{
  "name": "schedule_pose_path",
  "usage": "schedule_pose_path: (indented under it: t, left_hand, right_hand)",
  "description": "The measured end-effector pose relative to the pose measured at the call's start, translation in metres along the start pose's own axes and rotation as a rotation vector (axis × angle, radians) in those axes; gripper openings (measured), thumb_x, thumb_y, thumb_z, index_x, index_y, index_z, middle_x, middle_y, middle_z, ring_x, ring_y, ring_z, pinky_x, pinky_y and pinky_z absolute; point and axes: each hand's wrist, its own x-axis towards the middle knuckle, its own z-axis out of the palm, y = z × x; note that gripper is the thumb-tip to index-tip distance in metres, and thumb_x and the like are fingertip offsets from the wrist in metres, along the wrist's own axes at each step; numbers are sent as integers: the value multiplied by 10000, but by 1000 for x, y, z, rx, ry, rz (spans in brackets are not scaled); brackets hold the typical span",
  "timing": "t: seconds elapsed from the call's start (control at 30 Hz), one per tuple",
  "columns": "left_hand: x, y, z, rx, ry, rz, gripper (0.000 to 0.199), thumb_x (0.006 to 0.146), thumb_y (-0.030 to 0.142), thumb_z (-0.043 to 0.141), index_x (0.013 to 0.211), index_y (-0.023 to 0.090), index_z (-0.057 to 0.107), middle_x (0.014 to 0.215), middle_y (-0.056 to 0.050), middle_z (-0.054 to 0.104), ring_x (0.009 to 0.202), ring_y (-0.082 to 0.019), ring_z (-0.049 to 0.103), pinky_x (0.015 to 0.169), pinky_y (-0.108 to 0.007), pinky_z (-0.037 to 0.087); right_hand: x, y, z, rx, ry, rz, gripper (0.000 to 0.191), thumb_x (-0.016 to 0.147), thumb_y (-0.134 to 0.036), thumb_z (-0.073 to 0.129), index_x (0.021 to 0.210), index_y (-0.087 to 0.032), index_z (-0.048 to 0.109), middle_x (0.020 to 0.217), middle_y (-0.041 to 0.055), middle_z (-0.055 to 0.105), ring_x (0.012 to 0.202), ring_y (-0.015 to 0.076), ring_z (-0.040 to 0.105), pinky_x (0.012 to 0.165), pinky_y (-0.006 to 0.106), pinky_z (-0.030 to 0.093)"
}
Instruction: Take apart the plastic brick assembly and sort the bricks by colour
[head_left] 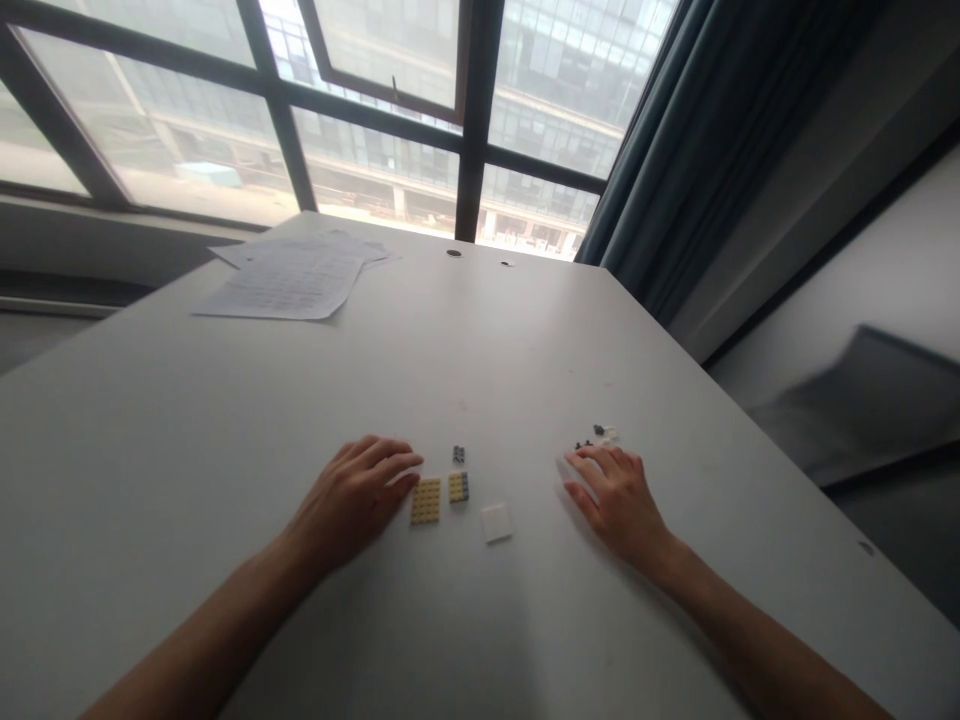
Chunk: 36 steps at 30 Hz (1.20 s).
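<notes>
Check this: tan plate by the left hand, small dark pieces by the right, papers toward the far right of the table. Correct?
No: the papers lie toward the far left of the table, as the head view shows. The tan plate is by the left hand, small dark pieces by the right hand.

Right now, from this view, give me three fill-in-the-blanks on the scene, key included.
1. The hand nearest the tan plate is the person's ____.
2. The square tile is ____ in colour.
3. In this view, the curtain hangs to the ____ of the window.

Missing words: left; white; right.
</notes>
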Motion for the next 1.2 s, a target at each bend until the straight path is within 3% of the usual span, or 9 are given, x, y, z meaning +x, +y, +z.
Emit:
schedule_pose_path:
  t: [0.17,0.33,0.47,0.6,0.73,0.93,1.1,1.2]
  left_hand:
    - [17,9,1,8,-194,49,368,944,395,422,1270,270,541,1291,-59,590,1187,-243,506,963,-403,390]
    - [27,15,6,-3,-332,119,393,958,415,380,1326,330,485,1388,-15,512,1314,-241,412,1061,-433,297]
    - [34,22,12,-28,-340,112,401,960,434,363,1318,317,501,1368,-36,534,1321,-235,412,1094,-452,254]
    - [58,40,24,-55,-366,103,430,962,489,322,1270,286,544,1354,-58,546,1344,-268,375,1098,-545,202]
    - [97,70,50,-102,-407,100,498,950,557,279,1231,258,562,1376,-71,521,1358,-303,343,1090,-614,152]
    - [144,113,90,-158,-434,92,544,942,575,265,1254,225,542,1394,-89,498,1361,-318,322,1092,-622,153]
    - [157,129,105,-160,-394,111,537,940,569,288,1225,203,558,1350,-103,536,1333,-326,356,1079,-624,186]
    - [159,131,105,-163,-383,115,557,937,573,296,1288,198,512,1414,-106,471,1342,-321,345,1086,-604,199]
  right_hand:
    - [-8,-24,-4,108,-26,-113,269,915,-299,517,1152,-208,603,1118,81,629,1040,224,519,942,392,303]
    - [-17,-14,-3,95,-5,-93,259,911,-289,522,1139,-206,613,1103,78,638,1039,223,527,942,387,304]
    - [-26,-1,-5,63,32,-47,249,907,-289,520,1114,-209,631,1082,75,648,1034,220,545,943,384,312]
    - [-31,6,-5,77,71,9,244,911,-305,507,1092,-210,641,1059,79,655,1020,224,554,942,391,318]
    - [-30,10,-1,133,107,78,221,902,-299,518,1056,-211,650,1026,73,666,996,228,559,929,395,332]
    - [-26,23,4,185,200,190,193,892,-286,521,987,-209,671,986,70,684,965,226,579,913,389,349]
    - [-24,29,7,194,227,253,193,888,-286,514,944,-195,675,969,77,688,944,226,590,890,382,367]
    - [-24,28,9,184,245,255,203,892,-291,507,942,-190,676,964,78,686,945,221,592,893,378,373]
